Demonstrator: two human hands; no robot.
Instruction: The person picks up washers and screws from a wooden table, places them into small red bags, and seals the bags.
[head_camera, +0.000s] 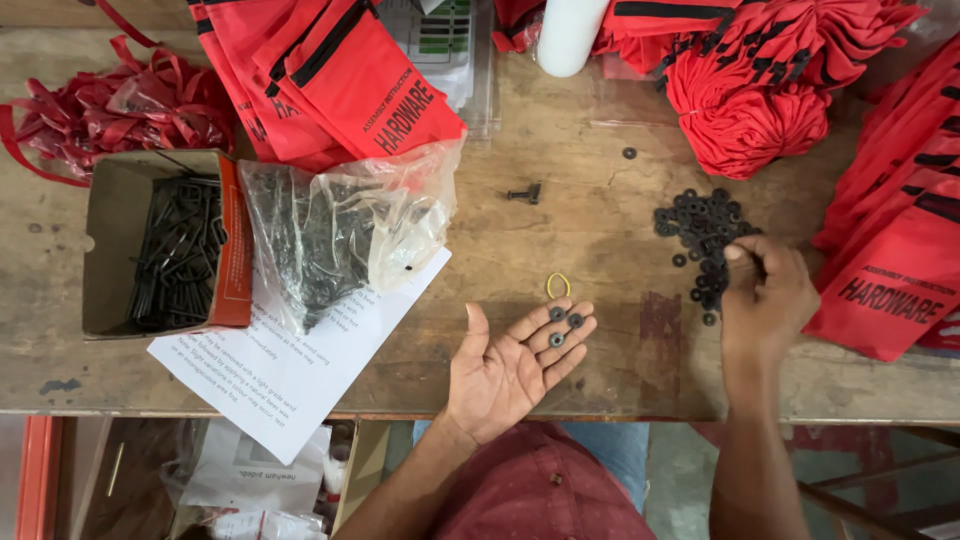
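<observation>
Holding three washers (561, 322) on spread left hand (513, 368); right hand (765, 290) pinching at washer pile (703, 235), yellow ring (557, 285) just left of pile.

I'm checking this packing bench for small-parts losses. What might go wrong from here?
The three washers lie loose on the fingers of the open left hand; a tilt may spill them off the table edge. The right hand, picking at the washer pile, might scatter some toward the red pouches.
</observation>
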